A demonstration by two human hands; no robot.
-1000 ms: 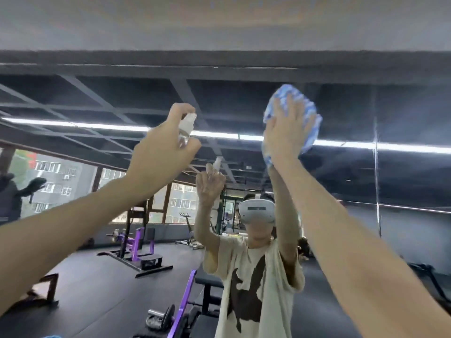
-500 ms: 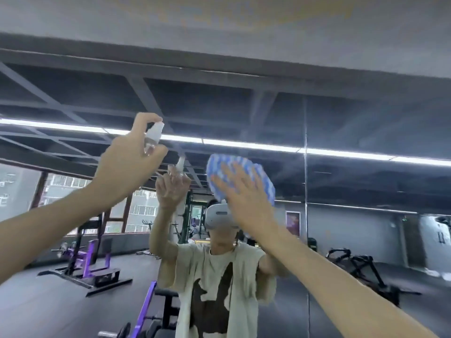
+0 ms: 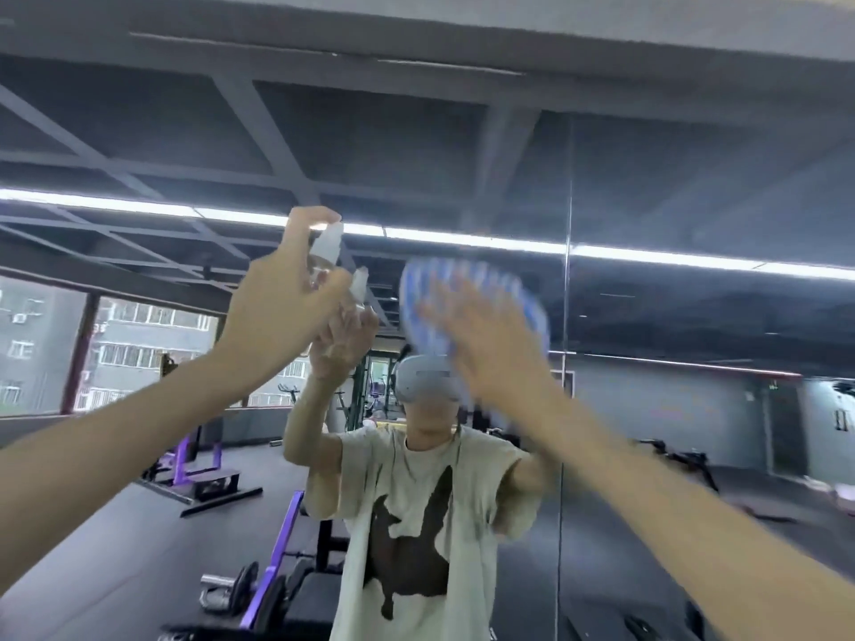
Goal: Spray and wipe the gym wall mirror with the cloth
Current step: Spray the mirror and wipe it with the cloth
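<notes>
The left fingers (image 3: 303,220) curl round a small bottle (image 3: 326,246) of clear plastic with a white nozzle, clamped on it, the forefinger hooked over the top. The nozzle points at the mirror (image 3: 671,187). The left hand (image 3: 277,312) is raised to about head height, wrist bent a little, on a bare forearm that runs in from the lower left.

The right fingers (image 3: 455,316) are straight and spread apart, flat against the cloth (image 3: 467,277). The cloth is soft, patterned blue and white, bunched into a rounded pad between the palm and the glass. It sits high on the mirror, just right of the bottle and just left of a thin vertical seam (image 3: 567,233) between two panes. The right hand (image 3: 495,353) and cloth are smeared with blur, so the weave cannot be made out. The bare right forearm reaches up from the lower right.

The glass is smooth and dark, and it reflects the person in a pale, loose tee (image 3: 416,478), light strips (image 3: 462,240) and a purple-framed bench (image 3: 282,538).
</notes>
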